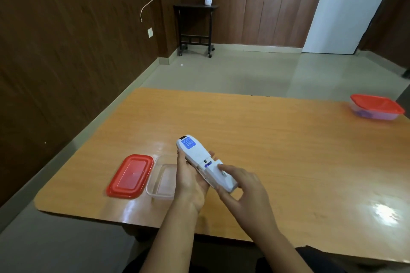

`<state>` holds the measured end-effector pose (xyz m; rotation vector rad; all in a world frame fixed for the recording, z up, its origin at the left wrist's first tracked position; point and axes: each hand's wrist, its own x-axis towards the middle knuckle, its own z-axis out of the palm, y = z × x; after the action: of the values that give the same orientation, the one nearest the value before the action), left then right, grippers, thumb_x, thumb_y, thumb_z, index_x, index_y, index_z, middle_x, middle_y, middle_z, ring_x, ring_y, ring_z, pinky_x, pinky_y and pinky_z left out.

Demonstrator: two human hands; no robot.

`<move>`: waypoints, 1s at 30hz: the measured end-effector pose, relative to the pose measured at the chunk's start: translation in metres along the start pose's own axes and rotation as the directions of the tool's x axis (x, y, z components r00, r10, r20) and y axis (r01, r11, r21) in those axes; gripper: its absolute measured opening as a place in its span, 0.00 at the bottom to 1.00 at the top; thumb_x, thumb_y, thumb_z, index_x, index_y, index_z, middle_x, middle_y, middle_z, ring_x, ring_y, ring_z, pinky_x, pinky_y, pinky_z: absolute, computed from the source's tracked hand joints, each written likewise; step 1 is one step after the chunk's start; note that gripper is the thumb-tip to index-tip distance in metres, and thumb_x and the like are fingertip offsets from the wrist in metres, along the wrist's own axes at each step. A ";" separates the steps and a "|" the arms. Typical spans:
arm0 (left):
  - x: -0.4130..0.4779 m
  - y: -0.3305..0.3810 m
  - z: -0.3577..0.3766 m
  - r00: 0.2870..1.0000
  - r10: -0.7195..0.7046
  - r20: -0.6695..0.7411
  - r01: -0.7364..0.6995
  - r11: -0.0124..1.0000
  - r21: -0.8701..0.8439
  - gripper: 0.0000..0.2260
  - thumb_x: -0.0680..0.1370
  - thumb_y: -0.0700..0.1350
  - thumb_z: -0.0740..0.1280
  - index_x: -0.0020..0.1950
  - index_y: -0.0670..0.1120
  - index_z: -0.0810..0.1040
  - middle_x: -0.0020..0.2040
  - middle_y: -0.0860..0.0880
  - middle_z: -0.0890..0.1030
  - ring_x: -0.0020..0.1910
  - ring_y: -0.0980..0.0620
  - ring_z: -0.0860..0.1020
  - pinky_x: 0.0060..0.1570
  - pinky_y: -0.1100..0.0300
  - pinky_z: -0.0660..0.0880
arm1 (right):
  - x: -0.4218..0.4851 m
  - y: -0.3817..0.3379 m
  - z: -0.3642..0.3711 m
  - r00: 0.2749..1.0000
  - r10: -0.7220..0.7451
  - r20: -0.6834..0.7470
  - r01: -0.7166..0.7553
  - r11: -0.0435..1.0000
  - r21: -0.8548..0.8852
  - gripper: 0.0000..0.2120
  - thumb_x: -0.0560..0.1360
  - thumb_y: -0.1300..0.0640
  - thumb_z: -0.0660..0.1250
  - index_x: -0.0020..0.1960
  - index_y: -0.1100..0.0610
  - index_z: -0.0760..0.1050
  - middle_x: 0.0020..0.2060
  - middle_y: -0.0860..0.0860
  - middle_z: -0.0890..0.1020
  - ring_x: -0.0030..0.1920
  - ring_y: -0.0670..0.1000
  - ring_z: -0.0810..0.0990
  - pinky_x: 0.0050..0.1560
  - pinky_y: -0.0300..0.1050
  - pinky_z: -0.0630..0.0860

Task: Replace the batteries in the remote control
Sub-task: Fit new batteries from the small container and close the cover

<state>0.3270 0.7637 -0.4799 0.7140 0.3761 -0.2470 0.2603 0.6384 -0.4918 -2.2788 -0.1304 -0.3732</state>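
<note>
Right above the near part of the shiny orange wooden table (pixel 277 139), two bare hands hold one white plastic remote control (pixel 195 153). It is turned back side up, with one blue sticker (pixel 188 143) near its far end. The left hand (pixel 192 180) is wrapped around the remote from below and from the left side, fingers closed on it. The right hand (pixel 241 186) pinches the white battery cover (pixel 219 176) at the near end, thumb under and one finger on top. The cover sits partly slid off, so a small gap shows. Inside that gap a little bit of blue peeks out; how many batteries are in there cannot be told.

On the table just left of the hands lies one flat red plastic lid (pixel 131 176). Right beside it, touching or almost touching, stands one clear plastic box (pixel 163 178) with its top open. Far away at the right back corner of the table sits a second clear plastic box with a red lid on it (pixel 377 107), and something purple shows through its side.

So that makes two boxes, two red lids, one remote and two hands.
</note>
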 end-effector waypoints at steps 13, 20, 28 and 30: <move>-0.004 -0.004 0.002 0.998 0.051 0.045 -0.058 0.985 0.163 0.29 0.78 0.66 0.49 0.68 0.48 0.71 0.54 0.43 0.82 0.49 0.46 0.81 0.50 0.51 0.78 | 0.004 -0.001 0.011 0.997 -0.046 -0.064 0.038 0.992 -0.118 0.19 0.71 0.48 0.69 0.61 0.45 0.77 0.56 0.43 0.80 0.54 0.47 0.74 0.46 0.27 0.65; -0.007 0.001 0.001 1.000 0.007 0.023 -0.007 1.000 0.028 0.31 0.77 0.65 0.54 0.68 0.43 0.71 0.54 0.41 0.80 0.52 0.43 0.80 0.55 0.47 0.76 | 0.004 -0.003 0.019 1.000 -0.023 0.003 0.023 0.977 -0.210 0.21 0.73 0.50 0.68 0.65 0.41 0.73 0.61 0.40 0.76 0.55 0.47 0.72 0.44 0.33 0.69; -0.009 0.001 -0.002 0.995 -0.029 0.098 0.016 0.992 0.126 0.19 0.80 0.43 0.57 0.70 0.40 0.68 0.64 0.39 0.78 0.58 0.44 0.79 0.50 0.50 0.79 | 0.008 -0.006 0.010 0.994 0.050 0.093 -0.056 0.996 0.068 0.20 0.74 0.48 0.68 0.63 0.34 0.70 0.61 0.38 0.72 0.59 0.40 0.69 0.47 0.33 0.69; -0.008 -0.001 -0.001 0.990 0.003 0.143 -0.024 0.989 0.145 0.20 0.78 0.36 0.58 0.71 0.41 0.67 0.64 0.39 0.78 0.59 0.43 0.79 0.53 0.47 0.79 | 0.011 -0.012 0.004 0.977 0.175 0.126 -0.211 0.889 0.407 0.20 0.75 0.51 0.68 0.63 0.36 0.71 0.58 0.39 0.75 0.56 0.40 0.74 0.47 0.36 0.74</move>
<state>0.3191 0.7646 -0.4776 0.8377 0.2177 -0.3130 0.2690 0.6493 -0.4828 -1.8592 -0.0219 -0.1241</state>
